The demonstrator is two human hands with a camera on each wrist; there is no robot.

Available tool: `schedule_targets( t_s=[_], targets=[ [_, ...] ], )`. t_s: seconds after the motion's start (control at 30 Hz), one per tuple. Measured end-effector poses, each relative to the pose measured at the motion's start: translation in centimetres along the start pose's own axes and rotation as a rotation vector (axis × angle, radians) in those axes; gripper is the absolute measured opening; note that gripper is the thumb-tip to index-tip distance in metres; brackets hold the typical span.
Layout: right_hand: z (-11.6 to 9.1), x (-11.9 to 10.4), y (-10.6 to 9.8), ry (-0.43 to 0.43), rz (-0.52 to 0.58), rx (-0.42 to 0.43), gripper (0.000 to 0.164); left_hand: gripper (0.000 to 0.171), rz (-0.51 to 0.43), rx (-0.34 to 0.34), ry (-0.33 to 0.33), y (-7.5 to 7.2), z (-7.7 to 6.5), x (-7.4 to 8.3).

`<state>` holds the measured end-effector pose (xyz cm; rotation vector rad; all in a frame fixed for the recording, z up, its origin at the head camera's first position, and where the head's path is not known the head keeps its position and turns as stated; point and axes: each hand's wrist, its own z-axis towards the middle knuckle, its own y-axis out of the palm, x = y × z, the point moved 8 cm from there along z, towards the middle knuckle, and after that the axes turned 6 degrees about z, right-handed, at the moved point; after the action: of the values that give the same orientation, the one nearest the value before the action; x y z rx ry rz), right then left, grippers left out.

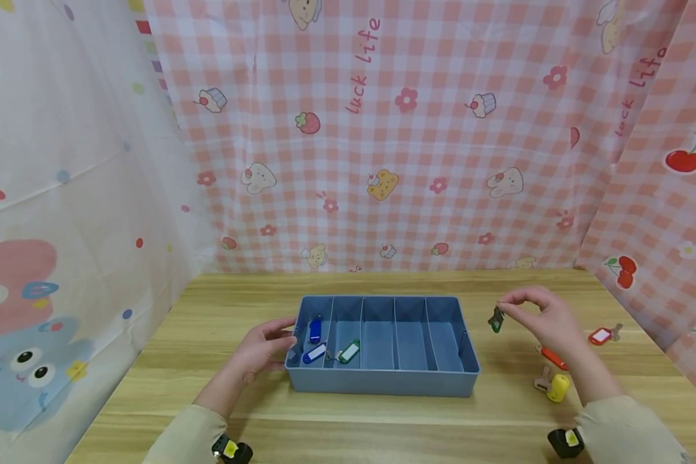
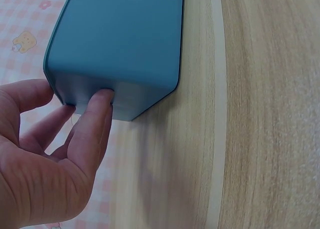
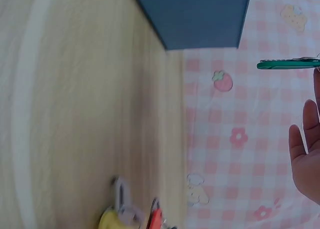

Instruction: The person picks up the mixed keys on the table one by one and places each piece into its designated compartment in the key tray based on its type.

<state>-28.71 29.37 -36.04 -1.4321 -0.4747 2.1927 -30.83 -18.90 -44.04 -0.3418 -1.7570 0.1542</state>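
Observation:
My left hand (image 1: 259, 353) holds the left end wall of a blue-grey divided tray (image 1: 383, 381), with one digit at the rim and fingertips against the outer side in the left wrist view. To the right of the tray, my right hand (image 1: 548, 320) pinches a green key tag (image 1: 496, 320) by its top between thumb and fingertip, above the table. In the right wrist view the green tag appears edge-on. Two blue key tags (image 1: 315, 330) lie in the leftmost compartment. Another green key tag (image 1: 350, 352) lies in the second compartment, its key partly hidden.
On the wooden table (image 1: 348, 425), right of the tray, lie a yellow key tag (image 1: 559, 388) with a key, an orange-red key tag (image 1: 554, 358) and a red-framed key tag (image 1: 600, 336) with a key. A checked cloth (image 1: 348, 212) hangs behind the table.

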Motion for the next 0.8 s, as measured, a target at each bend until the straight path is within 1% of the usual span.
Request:
schedule_targets(
  t_s=[0.27,0.43,0.57,0.8],
  targets=[
    [1.2,-1.5,1.9,-0.015,0.083,-0.021,0.02,0.049,0.015,0.002,-0.005,-0.1,-0.1,0.1],
    [1.7,-2.1,2.9,-0.022,0.108,-0.022,0.018,0.049,0.009,0.0,-0.005,0.0,0.0,0.0],
    [2.0,-2.8,3.8,-0.027,0.127,-0.039,0.017,0.049,-0.001,0.0,-0.003,0.0,0.0,0.0],
    [2.7,-3.8,5.3,-0.049,0.174,-0.052,0.018,0.051,-0.01,-0.026,0.015,0.2,-0.2,0.2]
  ],
)
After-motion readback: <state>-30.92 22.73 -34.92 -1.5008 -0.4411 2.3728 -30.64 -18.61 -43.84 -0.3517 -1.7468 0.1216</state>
